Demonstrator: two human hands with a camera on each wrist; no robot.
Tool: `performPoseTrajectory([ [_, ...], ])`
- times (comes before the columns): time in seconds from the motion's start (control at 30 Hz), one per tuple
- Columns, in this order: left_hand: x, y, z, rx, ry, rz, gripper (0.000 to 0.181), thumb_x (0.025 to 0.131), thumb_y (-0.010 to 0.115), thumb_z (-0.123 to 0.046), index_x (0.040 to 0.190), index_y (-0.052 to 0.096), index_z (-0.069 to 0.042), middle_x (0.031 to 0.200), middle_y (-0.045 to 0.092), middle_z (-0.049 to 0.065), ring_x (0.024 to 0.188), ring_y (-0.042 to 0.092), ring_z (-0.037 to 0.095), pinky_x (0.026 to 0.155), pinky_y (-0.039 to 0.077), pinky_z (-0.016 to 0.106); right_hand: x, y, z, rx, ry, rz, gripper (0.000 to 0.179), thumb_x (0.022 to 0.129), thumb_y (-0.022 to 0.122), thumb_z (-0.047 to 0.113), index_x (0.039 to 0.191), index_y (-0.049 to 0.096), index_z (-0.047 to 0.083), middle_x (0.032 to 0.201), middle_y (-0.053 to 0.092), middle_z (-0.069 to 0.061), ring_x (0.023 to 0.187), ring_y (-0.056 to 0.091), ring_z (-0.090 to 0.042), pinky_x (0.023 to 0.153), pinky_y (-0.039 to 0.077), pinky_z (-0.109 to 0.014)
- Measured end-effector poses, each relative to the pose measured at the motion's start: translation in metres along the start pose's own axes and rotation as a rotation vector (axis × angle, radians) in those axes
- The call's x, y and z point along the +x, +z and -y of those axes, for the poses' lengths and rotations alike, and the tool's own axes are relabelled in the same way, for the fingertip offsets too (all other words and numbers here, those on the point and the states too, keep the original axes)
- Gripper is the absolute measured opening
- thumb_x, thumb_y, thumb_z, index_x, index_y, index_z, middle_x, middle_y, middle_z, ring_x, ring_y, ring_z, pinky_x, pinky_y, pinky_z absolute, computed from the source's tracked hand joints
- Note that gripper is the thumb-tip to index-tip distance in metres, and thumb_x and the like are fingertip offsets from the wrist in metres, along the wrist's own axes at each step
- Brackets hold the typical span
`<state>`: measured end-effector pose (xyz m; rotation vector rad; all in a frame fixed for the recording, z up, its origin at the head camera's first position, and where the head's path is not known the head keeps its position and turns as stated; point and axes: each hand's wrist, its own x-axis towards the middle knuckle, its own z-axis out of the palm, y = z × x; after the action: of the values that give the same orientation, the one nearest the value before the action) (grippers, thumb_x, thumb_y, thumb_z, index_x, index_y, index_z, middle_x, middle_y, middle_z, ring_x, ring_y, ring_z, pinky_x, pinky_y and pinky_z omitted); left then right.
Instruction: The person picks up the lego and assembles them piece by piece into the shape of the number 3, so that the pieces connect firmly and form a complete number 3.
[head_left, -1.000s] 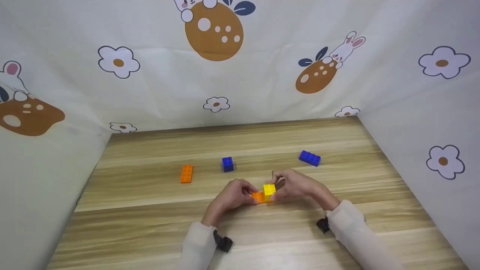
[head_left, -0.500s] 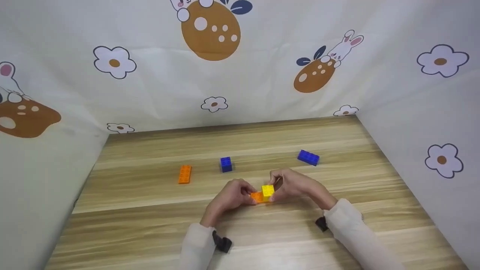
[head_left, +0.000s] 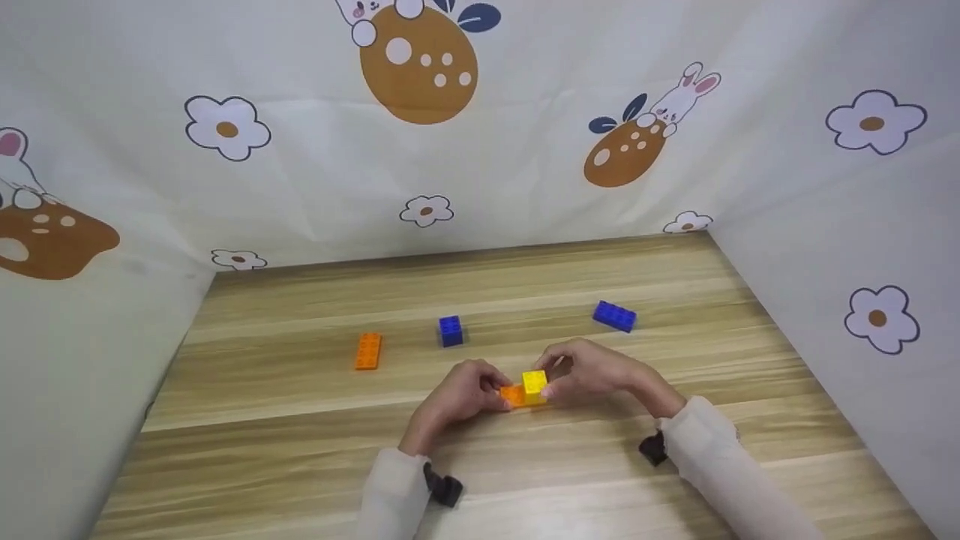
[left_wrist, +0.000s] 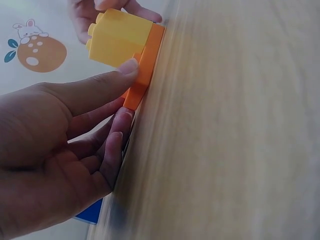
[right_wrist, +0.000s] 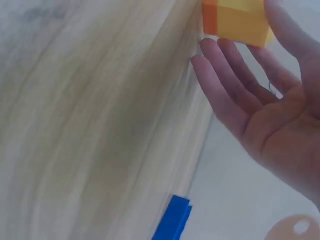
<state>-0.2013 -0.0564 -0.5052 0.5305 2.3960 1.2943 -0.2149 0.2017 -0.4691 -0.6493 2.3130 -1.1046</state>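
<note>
A yellow building block point(head_left: 534, 384) sits studs up on the right part of a flat orange block point(head_left: 511, 394), low at the table. My left hand point(head_left: 466, 391) pinches the orange block's left end, thumb on its near side, as the left wrist view shows. At the other end, my right hand point(head_left: 592, 373) has its thumb and forefinger at the yellow block point(right_wrist: 242, 22). Its other fingers spread loosely beside the orange block's end point(right_wrist: 210, 19). The yellow block hides much of the orange block's studs from above.
Farther back on the wooden table point(head_left: 300, 465) lie another flat orange block point(head_left: 367, 351), a small blue block point(head_left: 450, 331) and a longer blue block point(head_left: 615, 316). A patterned pale curtain point(head_left: 315, 172) encloses the back and both sides.
The right wrist has turned and shifted slightly to the right. Both hands stay at the stacked yellow and orange blocks. The whole head view has drifted a little.
</note>
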Motion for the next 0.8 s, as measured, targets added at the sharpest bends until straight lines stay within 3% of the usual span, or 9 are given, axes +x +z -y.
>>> performPoseTrajectory([
  [0.13,0.001,0.001,0.0,0.003,-0.011,0.007,0.024,0.081,0.083,-0.013,0.103,0.077,-0.006,0.09,0.069,0.004,0.077,0.056,0.011,0.069,0.05,0.022,-0.002,-0.01,-0.007,0.081,-0.036,-0.066,0.043,0.089,0.077,0.023,0.125,0.065,0.002,0.123,0.069,-0.018,0.111,0.067,-0.03,0.094,0.057,-0.035],
  [0.3,0.002,0.002,0.001,0.015,-0.007,0.006,0.023,0.082,0.083,-0.013,0.102,0.077,-0.007,0.09,0.069,0.003,0.077,0.056,0.011,0.07,0.049,0.022,-0.003,-0.019,-0.011,0.101,-0.09,-0.217,0.046,0.09,0.076,0.023,0.125,0.064,-0.004,0.121,0.069,-0.025,0.108,0.069,-0.032,0.088,0.057,-0.024],
  [0.57,0.002,0.002,0.002,0.001,-0.015,0.008,0.024,0.081,0.083,-0.014,0.103,0.076,-0.007,0.091,0.068,0.004,0.079,0.056,0.012,0.071,0.049,0.023,-0.003,-0.029,-0.017,0.208,-0.069,-0.475,0.04,0.089,0.074,0.008,0.125,0.062,-0.006,0.124,0.065,-0.028,0.111,0.066,-0.033,0.086,0.056,-0.019],
  [0.73,0.001,0.001,0.001,-0.002,-0.038,0.008,0.023,0.082,0.083,-0.014,0.104,0.076,-0.009,0.092,0.067,0.003,0.08,0.056,0.013,0.072,0.05,0.024,-0.006,-0.04,-0.026,0.235,-0.067,-0.584,0.039,0.089,0.073,0.003,0.125,0.063,-0.005,0.124,0.065,-0.028,0.111,0.066,-0.038,0.085,0.054,-0.016],
  [0.8,0.001,0.0,0.001,-0.004,-0.049,0.007,0.023,0.082,0.083,-0.014,0.104,0.076,-0.009,0.092,0.066,0.002,0.08,0.056,0.013,0.072,0.05,0.025,-0.008,-0.044,-0.031,0.238,-0.057,-0.613,0.039,0.089,0.073,0.003,0.126,0.063,-0.006,0.124,0.065,-0.029,0.109,0.067,-0.034,0.084,0.054,-0.015],
])
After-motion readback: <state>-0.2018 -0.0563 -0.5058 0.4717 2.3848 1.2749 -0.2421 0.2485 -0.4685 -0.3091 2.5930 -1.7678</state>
